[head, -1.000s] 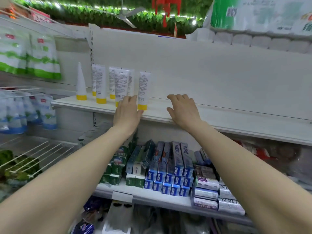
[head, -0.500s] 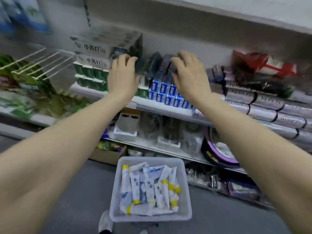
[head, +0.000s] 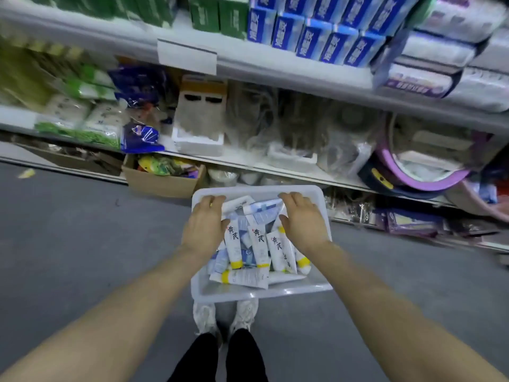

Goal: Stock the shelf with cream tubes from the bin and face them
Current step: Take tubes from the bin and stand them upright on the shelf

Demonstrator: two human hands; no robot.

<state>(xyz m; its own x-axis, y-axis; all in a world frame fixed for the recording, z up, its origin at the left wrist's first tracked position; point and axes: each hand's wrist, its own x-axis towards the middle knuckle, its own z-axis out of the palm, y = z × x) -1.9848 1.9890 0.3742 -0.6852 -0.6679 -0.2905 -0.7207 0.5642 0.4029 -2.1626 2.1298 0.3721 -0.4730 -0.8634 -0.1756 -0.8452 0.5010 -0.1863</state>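
Grey shop floor (head: 82,244) fills the lower view, with stocked shelving (head: 275,70) across the top carrying blue boxes (head: 316,34), green boxes (head: 217,15) and bagged goods. Beside the shelving base stands a cardboard box (head: 162,180) of mixed items. A clear plastic bin (head: 264,293) sits on the floor just ahead of the person's shoes (head: 225,315); it holds a loose heap of cream tubes (head: 259,244), white with yellow caps, lying crossed at several angles, some blue-printed. The target shelf for the tubes is not in view. Both hands are lowered over the bin, palms down. The left hand (head: 205,227) has its fingers spread and slack at the bin's left side, over or touching the pile, closed on nothing. The right hand (head: 301,221) is likewise loose and empty, above the tubes at the right. Judgement: the step in hand is picking up the next tubes. To do it well, each hand should take a top-lying tube by its body, not one pinned under others, and gather them cap-down with the print outward, so that they can be stood and faced without re-gripping. Squeezing the soft bodies hard risks denting them.
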